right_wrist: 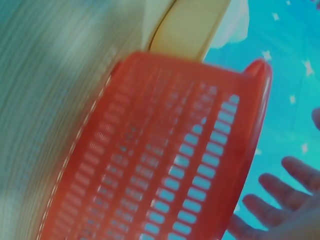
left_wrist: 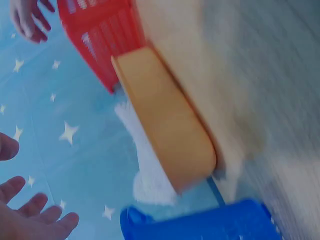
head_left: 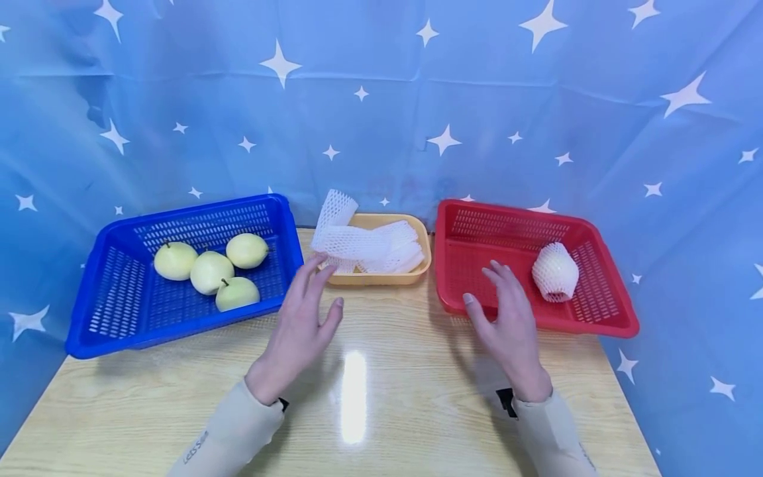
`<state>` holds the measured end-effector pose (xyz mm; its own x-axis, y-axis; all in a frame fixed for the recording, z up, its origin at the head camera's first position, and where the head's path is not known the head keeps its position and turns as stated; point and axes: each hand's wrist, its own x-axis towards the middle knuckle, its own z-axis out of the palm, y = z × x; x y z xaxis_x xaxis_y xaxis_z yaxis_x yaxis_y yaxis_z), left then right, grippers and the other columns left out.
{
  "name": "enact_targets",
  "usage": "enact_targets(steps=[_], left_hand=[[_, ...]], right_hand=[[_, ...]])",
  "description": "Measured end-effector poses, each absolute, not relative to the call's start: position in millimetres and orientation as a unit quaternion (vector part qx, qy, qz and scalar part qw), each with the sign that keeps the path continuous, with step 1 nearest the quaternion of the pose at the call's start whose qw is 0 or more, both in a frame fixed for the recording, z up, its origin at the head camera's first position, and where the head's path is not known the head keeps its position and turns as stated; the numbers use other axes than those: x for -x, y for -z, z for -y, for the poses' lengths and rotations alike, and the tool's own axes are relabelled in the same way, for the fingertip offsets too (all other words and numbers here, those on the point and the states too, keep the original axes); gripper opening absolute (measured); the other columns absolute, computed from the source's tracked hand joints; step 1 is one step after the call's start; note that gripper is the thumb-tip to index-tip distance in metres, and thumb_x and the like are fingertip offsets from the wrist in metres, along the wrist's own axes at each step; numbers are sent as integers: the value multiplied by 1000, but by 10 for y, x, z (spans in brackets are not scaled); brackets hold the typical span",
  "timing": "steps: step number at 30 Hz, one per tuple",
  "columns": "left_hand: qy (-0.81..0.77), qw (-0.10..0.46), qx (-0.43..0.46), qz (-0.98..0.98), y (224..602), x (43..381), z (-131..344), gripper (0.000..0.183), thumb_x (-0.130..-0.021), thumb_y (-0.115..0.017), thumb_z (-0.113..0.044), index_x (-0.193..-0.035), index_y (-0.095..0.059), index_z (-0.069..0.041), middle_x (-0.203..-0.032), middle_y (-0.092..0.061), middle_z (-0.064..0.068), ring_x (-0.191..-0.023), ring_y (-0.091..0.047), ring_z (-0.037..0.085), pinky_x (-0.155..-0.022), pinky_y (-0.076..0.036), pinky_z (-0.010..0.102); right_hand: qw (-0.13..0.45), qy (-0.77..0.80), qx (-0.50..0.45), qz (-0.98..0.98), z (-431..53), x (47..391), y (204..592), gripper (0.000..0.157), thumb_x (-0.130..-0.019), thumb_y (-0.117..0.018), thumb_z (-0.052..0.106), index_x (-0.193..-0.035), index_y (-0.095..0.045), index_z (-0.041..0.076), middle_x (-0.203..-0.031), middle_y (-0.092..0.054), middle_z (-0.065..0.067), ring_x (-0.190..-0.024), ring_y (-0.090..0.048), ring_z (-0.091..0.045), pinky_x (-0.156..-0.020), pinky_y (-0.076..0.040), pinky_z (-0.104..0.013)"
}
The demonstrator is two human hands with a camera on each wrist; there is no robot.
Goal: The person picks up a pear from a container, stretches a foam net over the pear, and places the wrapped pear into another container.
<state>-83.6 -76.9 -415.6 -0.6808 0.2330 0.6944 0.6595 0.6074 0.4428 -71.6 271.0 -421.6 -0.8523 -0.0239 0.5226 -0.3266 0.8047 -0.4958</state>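
Head view: left hand (head_left: pixel 301 324) and right hand (head_left: pixel 509 324) hovering, holding nothing

Well in front of the shallow yellow plastic tray (head_left: pixel 381 279), pale long sleeves (head_left: pixel 238 417) are extending above the wood-grain table (head_left: pixel 405 411). Farther on, the left hand is hovering by the tray's left front edge, fingers spread and slightly bent; the right hand is hovering to the tray's right, fingers parted, thumb apart. White foam mesh nets (head_left: pixel 369 245) are lying heaped in the tray, one standing past its far-left rim. Left of the tray, a blue slotted plastic basket (head_left: pixel 179 332) is holding four round pale-green pears (head_left: pixel 212 273); right of it, a red slotted plastic basket (head_left: pixel 477 262) is holding one mesh-wrapped fruit (head_left: pixel 556 273). Behind the tray, a blue star-printed cloth (head_left: pixel 357 40) is hanging.

Overlapping nets may be clinging together, so pulling one could drag others out; a loosely gripped pear could slip and bruise. Lettering on the left sleeve is apparently reading "LETS S", the rest blurring.
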Motion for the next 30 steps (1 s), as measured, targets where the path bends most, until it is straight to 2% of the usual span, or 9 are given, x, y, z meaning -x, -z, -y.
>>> enact_targets(steps=[4, 7, 10, 14, 17, 20, 26, 30], left_hand=[[375, 322, 225, 840, 4098, 845, 935, 54, -91, -69, -6, -142, -52, 3, -154, -43, 23, -147, -36, 43, -116, -35, 60], [384, 335, 193, 838, 4041, 857, 1082, 53, -92, -68, -5, -142, -53, 3, -154, -45, 23, -145, -39, 42, -115, -37, 59], [375, 344, 161, 846, 3998, 878, 1245, 52, -93, -67, -7, -142, -54, 3, -152, -46, 24, -142, -43, 41, -113, -39, 59], [350, 339, 113, 866, 3978, 896, 1458, 53, -93, -67, -14, -141, -54, 4, -151, -47, 25, -145, -39, 45, -115, -35, 62], [340, 330, 80, 877, 3979, 903, 1590, 55, -92, -67, -17, -141, -54, 4, -150, -47, 25, -147, -34, 47, -118, -30, 63], [338, 320, 51, 883, 3985, 913, 1692, 55, -92, -68, -17, -141, -55, 3, -148, -50, 24, -146, -36, 46, -118, -30, 62], [335, 313, -1, 889, 4017, 938, 1862, 51, -92, -70, -17, -139, -58, -1, -144, -56, 20, -138, -47, 44, -107, -39, 64], [321, 306, -28, 896, 4030, 957, 1945, 51, -92, -72, -20, -137, -60, -2, -142, -57, 21, -129, -50, 47, -99, -41, 66]], right_hand=[[260, -286, -129, 913, -2592, 680, 4242, 61, -89, -77, 23, -141, -56, -2, -155, -48, -18, -147, -38, -39, -114, -35, -64], [276, -277, -168, 905, -2500, 663, 4275, 59, -90, -76, 23, -140, -57, -3, -154, -49, -19, -146, -39, -40, -115, -35, -63], [295, -267, -207, 894, -2393, 656, 4316, 57, -97, -68, 33, -138, -58, -4, -153, -50, -20, -144, -42, -43, -115, -35, -62], [294, -251, -252, 887, -2219, 660, 4358, 63, -106, -51, 49, -136, -58, -6, -151, -51, -22, -142, -44, -45, -115, -36, -60], [284, -236, -285, 885, -2081, 667, 4393, 64, -108, -44, 51, -135, -57, -5, -149, -52, -24, -140, -45, -45, -114, -38, -60], [282, -222, -316, 879, -1943, 680, 4427, 64, -108, -43, 51, -135, -57, -5, -146, -54, -25, -137, -49, -45, -111, -42, -61], [270, -200, -375, 864, -1641, 731, 4449, 65, -110, -39, 49, -139, -55, -7, -146, -54, -24, -139, -49, -41, -114, -41, -55], [228, -174, -398, 871, -1433, 760, 4449, 67, -110, -37, 50, -145, -50, -6, -152, -50, -24, -144, -44, -39, -116, -39, -53]])
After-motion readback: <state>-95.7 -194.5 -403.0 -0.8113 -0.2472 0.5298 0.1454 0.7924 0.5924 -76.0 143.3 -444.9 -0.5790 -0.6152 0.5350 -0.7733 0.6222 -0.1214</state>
